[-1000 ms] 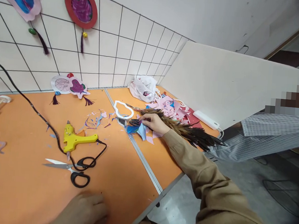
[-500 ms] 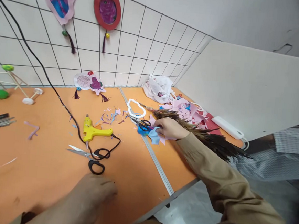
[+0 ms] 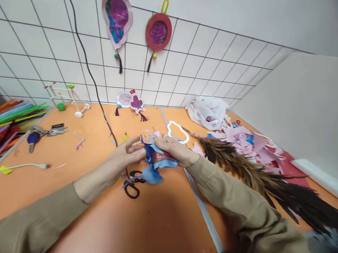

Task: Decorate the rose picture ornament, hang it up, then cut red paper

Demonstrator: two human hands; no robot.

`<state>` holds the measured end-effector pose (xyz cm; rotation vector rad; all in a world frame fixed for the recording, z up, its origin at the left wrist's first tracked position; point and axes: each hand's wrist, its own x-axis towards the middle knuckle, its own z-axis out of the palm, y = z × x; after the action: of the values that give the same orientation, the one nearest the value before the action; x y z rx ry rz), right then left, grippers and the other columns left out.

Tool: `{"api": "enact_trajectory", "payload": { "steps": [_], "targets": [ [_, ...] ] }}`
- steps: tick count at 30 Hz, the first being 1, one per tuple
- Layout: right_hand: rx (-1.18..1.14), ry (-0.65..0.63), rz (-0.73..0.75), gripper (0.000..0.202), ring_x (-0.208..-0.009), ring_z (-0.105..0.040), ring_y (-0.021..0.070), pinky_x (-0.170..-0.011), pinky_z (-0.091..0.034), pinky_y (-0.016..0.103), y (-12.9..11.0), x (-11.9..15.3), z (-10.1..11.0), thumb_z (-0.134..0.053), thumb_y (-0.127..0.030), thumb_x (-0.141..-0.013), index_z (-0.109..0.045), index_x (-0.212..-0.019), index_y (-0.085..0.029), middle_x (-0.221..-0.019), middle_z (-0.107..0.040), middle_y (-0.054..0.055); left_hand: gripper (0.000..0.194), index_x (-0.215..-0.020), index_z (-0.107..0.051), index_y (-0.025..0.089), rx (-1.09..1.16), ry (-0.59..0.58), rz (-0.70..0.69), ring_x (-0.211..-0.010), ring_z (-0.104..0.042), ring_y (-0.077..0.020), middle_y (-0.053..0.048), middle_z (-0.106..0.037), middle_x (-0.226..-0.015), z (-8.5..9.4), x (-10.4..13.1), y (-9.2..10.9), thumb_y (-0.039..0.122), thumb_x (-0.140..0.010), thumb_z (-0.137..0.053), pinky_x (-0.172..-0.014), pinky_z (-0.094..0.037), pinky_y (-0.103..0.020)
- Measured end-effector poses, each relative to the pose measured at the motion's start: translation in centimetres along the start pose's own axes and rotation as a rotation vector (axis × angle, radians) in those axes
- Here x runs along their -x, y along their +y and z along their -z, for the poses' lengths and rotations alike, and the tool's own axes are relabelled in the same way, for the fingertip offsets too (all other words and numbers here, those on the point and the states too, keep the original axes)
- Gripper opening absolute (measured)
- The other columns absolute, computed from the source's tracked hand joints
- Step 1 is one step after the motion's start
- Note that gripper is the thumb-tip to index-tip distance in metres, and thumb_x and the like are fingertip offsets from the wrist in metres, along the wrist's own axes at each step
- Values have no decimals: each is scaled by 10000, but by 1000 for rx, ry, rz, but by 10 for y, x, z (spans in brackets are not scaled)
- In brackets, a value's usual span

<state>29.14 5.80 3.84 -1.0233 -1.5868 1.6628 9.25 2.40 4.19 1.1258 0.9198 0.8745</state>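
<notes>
My right hand is closed on a crumpled blue and purple painted paper piece, held above the middle of the table. My left hand faces it from the left, thumb and fingers apart, with the thumb tip at the edge of the paper. Whether it presses on the paper is hard to see. Below the hands lie black-handled scissors, their blades mostly hidden. A yellow glue gun shows only its tip behind my left hand. Just beyond my right hand is a white wavy paper frame.
Brown feathers and pink paper scraps cover the right side, near a white plastic bag. Keys, a white cable and colourful pipe cleaners lie left. A black cord hangs down across the grid wall.
My right hand has lifted the blue and purple paper off the table and brought it left. My left hand has risen from the near edge to meet it. The view has turned left.
</notes>
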Motion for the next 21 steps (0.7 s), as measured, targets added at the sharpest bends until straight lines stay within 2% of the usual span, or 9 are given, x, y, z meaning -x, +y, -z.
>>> {"api": "enact_trajectory", "payload": {
  "steps": [2,3,4,6,8,10,12,18,21],
  "targets": [
    [-68,-47,-44,563,-494,-418,80,-470,-372,231,3,-11,-9,-690,-712,-631,-521,-621,-175,-560,-500,-26,707,-1239,-559,129,48,-18,58,-712,-669,-186,-43,-683,-775,5,-7,-3,373,-634,-831,-705,-524,-321],
    [-96,-57,-61,565,-498,-430,83,-476,-381,232,4,-15,-11,-683,-718,-632,-531,-624,-175,-564,-510,-24,609,-1121,-620,109,46,-4,68,-606,-637,-151,-11,-651,-670,8,-9,-6,346,-607,-844,-635,-511,-282],
    [-102,-70,-67,560,-501,-443,85,-480,-389,233,3,-17,-11,-678,-716,-641,-539,-629,-174,-566,-517,-22,485,-975,-659,99,39,22,65,-534,-596,-120,7,-621,-603,10,-11,-8,328,-590,-846,-576,-487,-247],
    [-115,-125,-87,511,-519,-482,87,-504,-409,226,2,-19,-7,-737,-643,-631,-567,-662,-162,-591,-549,-19,308,-703,-640,108,28,65,48,-460,-527,-77,13,-591,-543,15,-14,-11,321,-584,-828,-499,-433,-199],
    [-107,-194,-100,458,-555,-531,93,-542,-433,221,1,-18,1,-812,-530,-593,-613,-728,-140,-642,-599,-9,295,-579,-587,128,33,95,30,-419,-477,-61,26,-550,-485,21,-16,-12,331,-598,-800,-452,-393,-182],
    [-84,-199,-70,447,-596,-562,102,-580,-447,223,2,-16,8,-835,-479,-577,-642,-768,-124,-686,-632,4,312,-537,-557,143,41,122,22,-387,-437,-59,44,-496,-433,28,-18,-12,358,-609,-772,-423,-369,-183],
    [-62,-144,-24,441,-622,-567,106,-603,-449,228,6,-16,15,-817,-493,-604,-654,-775,-122,-702,-639,10,326,-528,-546,152,50,148,26,-376,-429,-65,49,-472,-415,34,-20,-11,388,-612,-754,-418,-369,-190],
    [17,-59,32,421,-529,-428,78,-515,-333,216,13,-21,22,-730,-526,-710,-590,-644,-135,-569,-511,-33,382,-585,-584,146,64,174,31,-549,-582,-140,-24,-614,-572,43,-25,-12,473,-607,-780,-569,-482,-257],
    [182,9,151,345,-590,-456,92,-564,-350,228,5,-19,24,-707,-450,-741,-582,-656,-140,-615,-521,-23,374,-607,-609,146,43,207,-34,-636,-594,-136,-26,-653,-666,42,-24,-11,448,-578,-828,-652,-481,-249]
  ]
}}
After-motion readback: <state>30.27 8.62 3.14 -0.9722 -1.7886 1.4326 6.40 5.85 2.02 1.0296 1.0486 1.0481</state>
